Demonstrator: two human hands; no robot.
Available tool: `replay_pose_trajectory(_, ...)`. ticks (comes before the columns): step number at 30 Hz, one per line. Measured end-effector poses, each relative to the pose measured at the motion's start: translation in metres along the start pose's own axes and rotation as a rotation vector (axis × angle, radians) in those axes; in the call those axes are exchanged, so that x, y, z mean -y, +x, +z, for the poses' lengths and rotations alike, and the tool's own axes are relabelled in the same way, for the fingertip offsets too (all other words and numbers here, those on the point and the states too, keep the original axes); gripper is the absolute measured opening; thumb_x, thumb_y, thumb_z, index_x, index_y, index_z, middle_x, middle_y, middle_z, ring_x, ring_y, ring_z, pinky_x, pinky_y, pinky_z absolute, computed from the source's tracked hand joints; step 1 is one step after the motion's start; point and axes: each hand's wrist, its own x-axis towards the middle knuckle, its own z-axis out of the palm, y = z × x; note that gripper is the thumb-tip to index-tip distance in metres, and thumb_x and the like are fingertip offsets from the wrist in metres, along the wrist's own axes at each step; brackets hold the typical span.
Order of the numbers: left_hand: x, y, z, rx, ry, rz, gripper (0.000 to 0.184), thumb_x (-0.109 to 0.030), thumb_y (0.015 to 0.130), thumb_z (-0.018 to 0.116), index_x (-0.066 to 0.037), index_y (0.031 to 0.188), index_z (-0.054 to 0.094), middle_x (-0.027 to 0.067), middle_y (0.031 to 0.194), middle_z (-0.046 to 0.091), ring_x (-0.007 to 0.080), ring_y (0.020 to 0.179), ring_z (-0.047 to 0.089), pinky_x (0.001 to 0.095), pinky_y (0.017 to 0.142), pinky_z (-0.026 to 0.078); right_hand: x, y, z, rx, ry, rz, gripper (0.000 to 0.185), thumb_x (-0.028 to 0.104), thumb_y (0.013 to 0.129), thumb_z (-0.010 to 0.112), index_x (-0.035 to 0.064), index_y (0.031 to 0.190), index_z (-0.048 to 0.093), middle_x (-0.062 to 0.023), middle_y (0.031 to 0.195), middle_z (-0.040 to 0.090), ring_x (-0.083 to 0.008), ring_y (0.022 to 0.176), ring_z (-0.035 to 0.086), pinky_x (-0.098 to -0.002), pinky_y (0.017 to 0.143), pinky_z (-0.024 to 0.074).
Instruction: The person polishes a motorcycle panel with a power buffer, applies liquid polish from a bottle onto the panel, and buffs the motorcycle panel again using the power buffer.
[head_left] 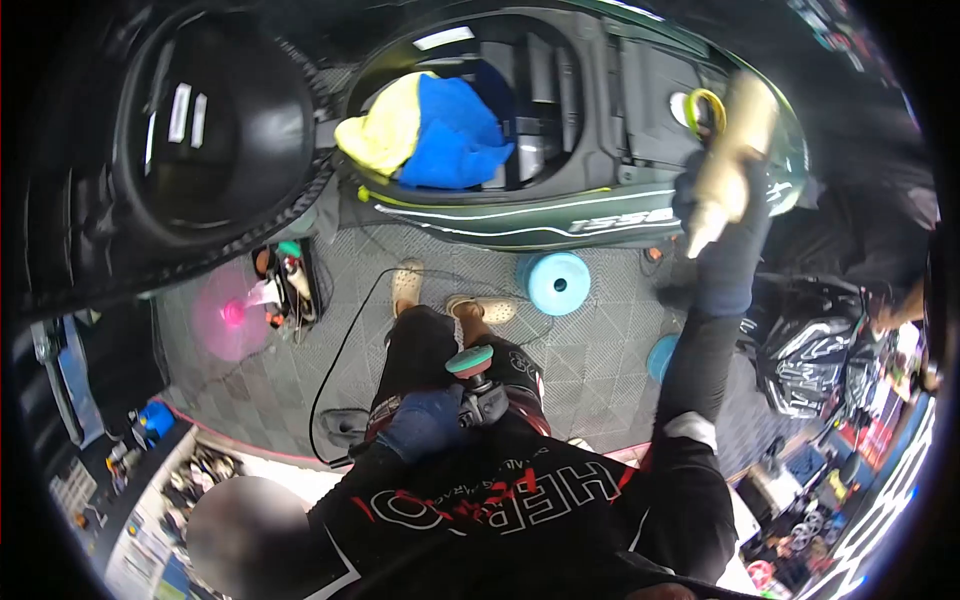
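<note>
In my left hand [425, 424], gloved in dark blue and closed, is a small polisher [485, 400] held in front of my lap. Its round pad [470, 361], green with a reddish rim, faces up and away from me. My right arm reaches forward over the dark green scooter body [545, 232]. A cream squeeze bottle [735, 170] is gripped in my right hand [692, 185], in a dark glove, with the nozzle tipped downward. A yellow and blue cloth [440, 130] lies bunched in the scooter's open storage well.
The raised seat [225, 120] stands at the left. On the patterned floor mat [350, 370] are a light blue round stool [558, 283], a pink round item [233, 313] and a tool caddy [293, 285]. A black cord [335, 375] loops by my feet. A person's hand [905, 305] shows at right.
</note>
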Motion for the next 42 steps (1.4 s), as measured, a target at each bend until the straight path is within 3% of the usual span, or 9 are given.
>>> replay_pose_trajectory(2, 0.016, -0.005, 0.006, -0.014, -0.021, -0.031, 0.066, -0.052, 0.078, 0.077, -0.005, 0.12, 0.059, 0.0228, 0.102, 0.072, 0.0413, 0.096, 0.071, 0.0514, 0.085, 0.055, -0.041, 0.026, 0.034, 0.194, -1.086, -0.305, 0.039, 0.035, 0.096, 0.065, 0.0015, 0.116, 0.065, -0.0117, 0.097, 0.067, -0.0166, 0.078, 0.067, -0.0301, 0.065, 0.0563)
replay_pose_trajectory(4, 0.029, -0.015, 0.007, -0.018, -0.039, -0.055, 0.067, -0.053, 0.077, 0.077, -0.005, 0.119, 0.059, 0.0221, 0.103, 0.073, 0.0404, 0.096, 0.072, 0.0512, 0.084, 0.056, -0.071, 0.064, 0.098, 0.188, -1.286, 0.198, 0.047, 0.043, 0.09, 0.07, 0.0017, 0.113, 0.067, -0.0091, 0.087, 0.066, -0.0158, 0.074, 0.066, -0.03, 0.067, 0.0539)
replay_pose_trajectory(8, 0.059, -0.039, 0.006, -0.109, -0.101, -0.021, 0.068, -0.054, 0.078, 0.077, -0.002, 0.118, 0.058, 0.0225, 0.095, 0.072, 0.0406, 0.089, 0.072, 0.052, 0.08, 0.056, -0.153, 0.157, 0.12, 0.661, -2.42, 0.156, 0.054, 0.05, 0.086, 0.071, 0.008, 0.12, 0.066, -0.0153, 0.099, 0.074, -0.0339, 0.09, 0.073, -0.0437, 0.083, 0.0561)
replay_pose_trajectory(16, 0.106, -0.066, -0.004, -0.249, -0.217, 0.051, 0.063, -0.046, 0.083, 0.077, -0.002, 0.125, 0.057, 0.0248, 0.088, 0.071, 0.0418, 0.082, 0.071, 0.0532, 0.074, 0.055, -0.259, 0.202, 0.107, 0.381, -2.855, 0.213, 0.04, 0.043, 0.086, 0.071, 0.01, 0.109, 0.072, -0.0117, 0.097, 0.077, -0.0324, 0.089, 0.075, -0.0419, 0.079, 0.0587)
replay_pose_trajectory(20, 0.108, -0.069, -0.028, -0.279, -0.194, 0.125, 0.068, -0.051, 0.081, 0.078, -0.003, 0.123, 0.056, 0.022, 0.089, 0.07, 0.0417, 0.083, 0.07, 0.0511, 0.073, 0.056, -0.238, 0.112, 0.139, 0.597, -2.315, -0.355, 0.024, 0.031, 0.09, 0.069, 0.011, 0.103, 0.073, -0.0139, 0.087, 0.074, -0.0347, 0.084, 0.072, -0.0453, 0.075, 0.0556)
replay_pose_trajectory(30, 0.028, -0.055, -0.095, -0.111, -0.101, 0.259, 0.096, -0.043, 0.069, 0.09, -0.004, 0.145, 0.045, 0.0217, 0.115, 0.07, 0.0413, 0.102, 0.07, 0.0477, 0.088, 0.056, -0.169, -0.167, 0.023, 0.413, -1.04, 0.671, 0.025, 0.026, 0.093, 0.071, 0.0062, 0.107, 0.071, -0.0078, 0.093, 0.073, -0.0222, 0.088, 0.07, -0.0336, 0.081, 0.055)
replay_pose_trajectory(35, -0.065, -0.011, -0.081, -0.083, -0.304, 0.522, 0.099, -0.037, 0.065, 0.096, 0.002, 0.14, 0.045, 0.0162, 0.124, 0.063, 0.0276, 0.111, 0.065, 0.0402, 0.094, 0.053, -0.208, -0.242, 0.014, 0.468, -0.427, 0.23, 0.066, 0.035, 0.09, 0.079, -0.0016, 0.139, 0.055, -0.0166, 0.13, 0.065, -0.0266, 0.121, 0.06, -0.0374, 0.105, 0.0464)
replay_pose_trajectory(39, -0.133, 0.024, -0.042, 0.175, -0.773, 0.543, 0.084, -0.024, 0.075, 0.091, 0.0, 0.14, 0.044, 0.0104, 0.127, 0.061, 0.0171, 0.114, 0.06, 0.0376, 0.097, 0.051, -0.228, -0.288, -0.017, 0.293, 0.013, 0.112, 0.073, 0.034, 0.089, 0.079, -0.0061, 0.142, 0.049, -0.0165, 0.132, 0.064, -0.0318, 0.126, 0.056, -0.038, 0.109, 0.0435)
replay_pose_trajectory(42, -0.165, 0.047, -0.019, 0.291, -0.494, 0.457, 0.085, -0.026, 0.08, 0.087, 0.001, 0.144, 0.037, 0.0103, 0.126, 0.059, 0.0183, 0.114, 0.059, 0.038, 0.098, 0.049, -0.195, -0.324, -0.032, 0.158, 0.477, -0.025, 0.07, 0.036, 0.088, 0.078, -0.0063, 0.139, 0.053, -0.0167, 0.13, 0.065, -0.0293, 0.124, 0.059, -0.0395, 0.107, 0.0443)
